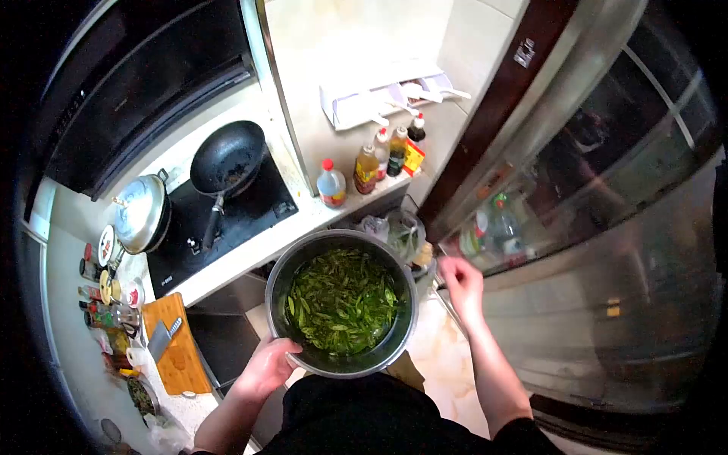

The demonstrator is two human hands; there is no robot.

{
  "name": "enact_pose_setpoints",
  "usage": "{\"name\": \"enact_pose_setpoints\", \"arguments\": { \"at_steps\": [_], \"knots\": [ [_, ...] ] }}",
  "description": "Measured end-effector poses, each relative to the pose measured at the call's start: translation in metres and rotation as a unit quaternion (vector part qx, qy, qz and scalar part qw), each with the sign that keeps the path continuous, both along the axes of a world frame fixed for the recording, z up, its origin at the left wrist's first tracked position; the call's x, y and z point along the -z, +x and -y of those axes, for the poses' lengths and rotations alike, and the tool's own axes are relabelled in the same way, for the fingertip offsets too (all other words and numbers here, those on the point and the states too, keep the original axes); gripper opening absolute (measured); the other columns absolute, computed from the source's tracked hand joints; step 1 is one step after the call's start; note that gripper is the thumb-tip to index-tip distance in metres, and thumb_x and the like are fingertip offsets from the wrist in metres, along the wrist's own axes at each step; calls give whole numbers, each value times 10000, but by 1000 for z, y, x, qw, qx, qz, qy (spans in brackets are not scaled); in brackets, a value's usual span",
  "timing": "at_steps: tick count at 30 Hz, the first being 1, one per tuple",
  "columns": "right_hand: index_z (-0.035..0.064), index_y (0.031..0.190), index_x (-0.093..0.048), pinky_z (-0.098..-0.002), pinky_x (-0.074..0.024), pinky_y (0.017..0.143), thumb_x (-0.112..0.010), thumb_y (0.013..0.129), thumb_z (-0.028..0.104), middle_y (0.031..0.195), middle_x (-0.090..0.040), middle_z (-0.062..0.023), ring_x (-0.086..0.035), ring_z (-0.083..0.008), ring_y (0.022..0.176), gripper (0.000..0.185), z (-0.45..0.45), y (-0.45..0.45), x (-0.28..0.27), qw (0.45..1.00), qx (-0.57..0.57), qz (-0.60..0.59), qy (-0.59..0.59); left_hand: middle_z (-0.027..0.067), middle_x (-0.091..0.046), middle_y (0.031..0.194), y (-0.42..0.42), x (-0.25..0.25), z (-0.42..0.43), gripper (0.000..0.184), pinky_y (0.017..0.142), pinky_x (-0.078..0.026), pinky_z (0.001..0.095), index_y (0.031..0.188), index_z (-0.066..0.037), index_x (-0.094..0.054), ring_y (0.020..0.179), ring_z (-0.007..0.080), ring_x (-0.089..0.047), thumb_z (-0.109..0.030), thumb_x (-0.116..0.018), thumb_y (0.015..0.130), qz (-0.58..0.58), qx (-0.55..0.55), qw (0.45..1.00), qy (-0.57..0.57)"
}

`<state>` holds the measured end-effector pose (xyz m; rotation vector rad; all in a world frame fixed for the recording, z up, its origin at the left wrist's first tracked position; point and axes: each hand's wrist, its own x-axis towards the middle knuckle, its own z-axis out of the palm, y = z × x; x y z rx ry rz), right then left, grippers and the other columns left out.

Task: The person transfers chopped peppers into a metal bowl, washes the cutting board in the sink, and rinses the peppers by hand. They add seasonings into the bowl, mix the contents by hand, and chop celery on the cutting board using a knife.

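Note:
A large round metal pot (412,303) filled with green leaves (341,299) in liquid is in front of my body. My left hand (267,365) grips the pot's rim at its lower left, with the thumb over the edge. My right hand (461,284) is apart from the pot, to its right, near the edge of the glass sliding door (576,303). Its fingers are curled towards the door's edge, and whether they hold anything is too unclear to tell.
A black wok (227,159) and a lidded pan (142,214) stand on the stove (254,220). A knife (161,340) lies on a wooden cutting board (182,364) at left. Bottles (366,170) line the counter's far end. Bags (406,231) hang beyond the pot.

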<state>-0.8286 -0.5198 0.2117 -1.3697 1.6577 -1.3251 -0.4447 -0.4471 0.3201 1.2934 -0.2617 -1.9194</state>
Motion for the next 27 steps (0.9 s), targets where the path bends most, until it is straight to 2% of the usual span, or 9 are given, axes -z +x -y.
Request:
{"name": "enact_pose_setpoints", "arguments": {
  "at_steps": [1, 3, 4, 6, 9, 15, 18, 21, 27],
  "knots": [
    [-17, 1049, -722, -219, -459, 657, -669, 959, 86, 765, -649, 7, -543, -48, 695, 147, 44, 14, -20, 1000, -6, 1, -22, 139, -658, 1121, 0, 4, 12, 430, 841, -525, 377, 1256, 55, -532, 983, 260, -649, 74, -569, 828, 8, -6, 1000, -5],
    [-2, 1209, -682, -217, -501, 677, -682, 955, 93, 986, -745, -48, -635, -62, 779, 272, 121, 41, -59, 988, -64, 134, -28, 149, -664, 1125, 3, 24, 31, 442, 863, -534, 395, 1269, 61, -527, 994, 275, -659, 63, -563, 828, -46, -33, 998, -18],
    [4, 1250, -657, -217, -510, 687, -682, 955, 88, 1000, -729, -40, -635, -68, 800, 308, 150, 53, -80, 985, -70, 160, -1, 158, -664, 1147, 0, 25, 40, 432, 904, -535, 405, 1265, 60, -528, 1022, 283, -666, 39, -565, 835, -49, -31, 998, -17],
    [-57, 1314, -567, -223, -509, 666, -711, 929, 70, 998, -700, -59, -629, -72, 827, 430, 199, 76, -87, 950, -113, 272, -104, 163, -668, 1161, -7, 24, 54, 410, 948, -518, 433, 1233, 64, -555, 1055, 295, -659, 7, -563, 827, -37, -38, 998, -23],
    [-67, 1246, -596, -210, -504, 641, -726, 912, 53, 935, -700, -62, -626, -78, 769, 379, 235, 102, -97, 939, -80, 308, -129, 175, -680, 1170, -7, 28, 77, 397, 968, -521, 452, 1213, 75, -586, 1058, 312, -669, -29, -558, 831, -43, -39, 998, -26],
    [-28, 1127, -668, -178, -421, 623, -718, 920, 41, 852, -655, 8, -547, -28, 707, 224, 259, 123, -95, 954, 16, 248, -169, 192, -672, 1143, 7, 38, 127, 402, 952, -538, 465, 1211, 88, -576, 1034, 333, -670, 4, -550, 818, -72, -29, 997, -22],
    [-9, 1093, -705, -179, -391, 609, -722, 913, 31, 829, -629, 39, -514, -19, 704, 185, 263, 127, -100, 976, 71, 178, -98, 159, -630, 1230, 28, 54, 153, 505, 873, -574, 480, 1320, -3, -515, 1084, 314, -648, 49, -556, 819, -67, -6, 998, -2],
    [-20, 1072, -713, -193, -423, 628, -731, 889, 3, 875, -637, 3, -508, -33, 693, 185, 256, 133, -115, 978, 98, 46, -177, 154, -622, 1235, 46, 59, 176, 513, 875, -575, 470, 1318, -10, -511, 1083, 303, -646, 63, -555, 811, -83, 35, 996, 1],
    [3, 1026, -732, -261, -527, 668, -756, 832, -31, 937, -685, -87, -639, -130, 733, 199, 251, 136, -138, 960, 52, -136, -240, 140, -632, 1188, 65, 63, 218, 530, 841, -563, 430, 1317, -14, -512, 1012, 289, -648, 82, -571, 799, -75, 78, 994, 13]
  ]
}}
